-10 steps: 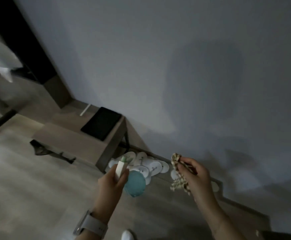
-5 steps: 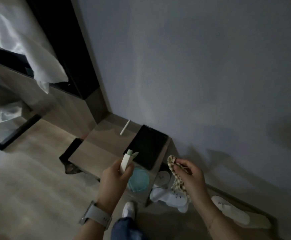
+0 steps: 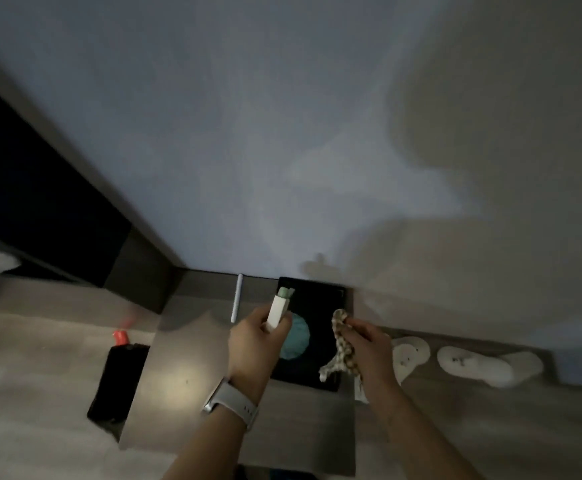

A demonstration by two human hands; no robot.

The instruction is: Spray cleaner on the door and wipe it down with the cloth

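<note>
While no door shows itself in this dim corner, the left hand grips the spray bottle nozzle-up, seemingly ready to fire; the right hand pinches the patterned cloth, dangling free for wiping, above a low table.

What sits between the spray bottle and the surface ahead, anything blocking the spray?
Nothing visible blocks it. The left hand holds the spray bottle above the low table, its nozzle toward the bare pale surface. The right hand holds the cloth off to the side.
</note>
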